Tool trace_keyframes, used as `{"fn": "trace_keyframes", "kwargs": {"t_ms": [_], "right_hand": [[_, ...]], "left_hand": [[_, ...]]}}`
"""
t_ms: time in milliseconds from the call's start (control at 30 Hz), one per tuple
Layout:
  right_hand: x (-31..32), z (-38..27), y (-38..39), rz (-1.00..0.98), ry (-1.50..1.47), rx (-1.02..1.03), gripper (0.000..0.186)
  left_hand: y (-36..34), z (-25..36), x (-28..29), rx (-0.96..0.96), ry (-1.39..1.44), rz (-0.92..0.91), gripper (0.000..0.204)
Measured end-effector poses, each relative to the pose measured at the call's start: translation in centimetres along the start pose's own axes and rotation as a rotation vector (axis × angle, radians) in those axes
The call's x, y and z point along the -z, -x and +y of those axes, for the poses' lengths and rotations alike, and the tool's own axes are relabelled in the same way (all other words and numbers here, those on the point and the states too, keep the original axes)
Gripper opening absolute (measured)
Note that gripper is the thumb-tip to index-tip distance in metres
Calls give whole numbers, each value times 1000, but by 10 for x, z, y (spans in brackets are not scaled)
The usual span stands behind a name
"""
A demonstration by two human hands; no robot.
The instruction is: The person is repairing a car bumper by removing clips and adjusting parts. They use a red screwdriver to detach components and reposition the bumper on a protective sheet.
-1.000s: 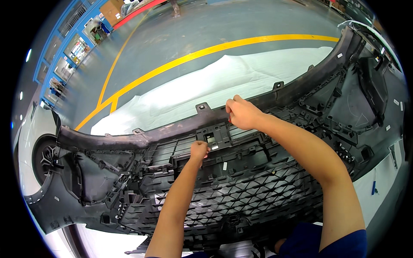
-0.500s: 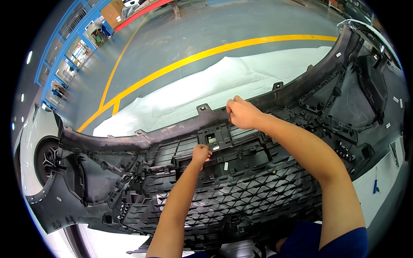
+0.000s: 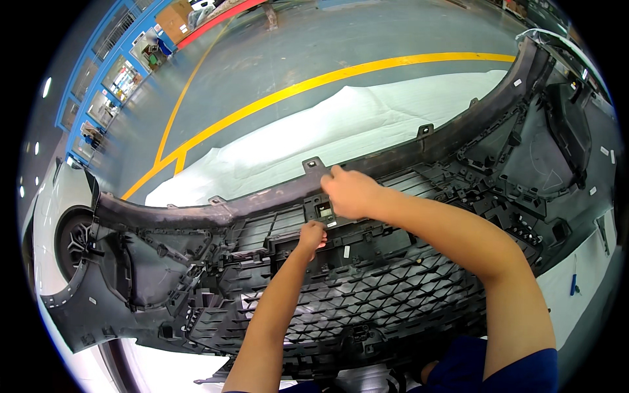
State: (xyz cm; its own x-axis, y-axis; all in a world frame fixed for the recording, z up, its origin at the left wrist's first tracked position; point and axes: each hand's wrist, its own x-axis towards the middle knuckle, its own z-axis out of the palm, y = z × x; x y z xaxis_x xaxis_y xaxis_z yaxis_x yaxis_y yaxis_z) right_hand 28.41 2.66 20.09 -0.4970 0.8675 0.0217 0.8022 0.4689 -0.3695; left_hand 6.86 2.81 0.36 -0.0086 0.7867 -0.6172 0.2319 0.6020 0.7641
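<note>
A: Two hands on one part. The bumper cover (image 3: 406, 147) lies inside-up across the whole frame, from the lower left up to the upper right, resting on a white sheet (image 3: 341, 128).

B: Where are the hands relative to it?

A: Both at the centre of the frame, on the cover's upper edge zone. The right hand (image 3: 350, 193) sits just below the top rail, fingers curled around the rail next to a small mounting tab (image 3: 313, 164). Closed grip on the rail.

B: And the left?

A: The left hand (image 3: 312, 234) is lower and slightly toward frame left, pressed against the centre bracket (image 3: 324, 211) just under the right hand. Fingers bent in on the plastic. Can't tell if it's actually pinching something or only pushing; the fingertips are hidden.

B: Gap between the hands?

A: Near each other, not touching. The bracket sits between them.

B: What's below the hands?

A: The mesh grille (image 3: 367, 295), a diamond pattern, fills the lower centre of the frame. Both forearms cross over it from the bottom edge.

B: Surroundings?

A: Grey floor with a yellow line (image 3: 314, 82) running across the upper half of the frame. A car wheel (image 3: 75, 239) at the left edge, beside the cover's left end. Blue-framed windows (image 3: 105, 72) at upper left.
</note>
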Motion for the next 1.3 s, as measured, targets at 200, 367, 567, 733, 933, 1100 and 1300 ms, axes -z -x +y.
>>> {"fn": "trace_keyframes", "kwargs": {"t_ms": [200,367,567,733,933,1100,1300], "right_hand": [[50,9,-22,-160,61,-356,25],[42,17,-39,-212,317,8,18],[14,22,-44,-37,573,472,14],[7,11,-42,-103,130,-14,48],[30,26,-41,-299,221,-76,24],[28,24,-32,-153,398,474,18],[26,-4,-28,-115,352,17,27]], "left_hand": [[25,16,-16,43,259,-91,24],[16,19,-33,40,465,-149,15],[15,11,-48,-19,273,-128,13],[-31,-46,-45,-526,-321,219,29],[-3,3,-76,-514,-376,235,41],[1,14,-79,-529,-487,188,37],[-1,17,-82,-444,-468,171,29]]}}
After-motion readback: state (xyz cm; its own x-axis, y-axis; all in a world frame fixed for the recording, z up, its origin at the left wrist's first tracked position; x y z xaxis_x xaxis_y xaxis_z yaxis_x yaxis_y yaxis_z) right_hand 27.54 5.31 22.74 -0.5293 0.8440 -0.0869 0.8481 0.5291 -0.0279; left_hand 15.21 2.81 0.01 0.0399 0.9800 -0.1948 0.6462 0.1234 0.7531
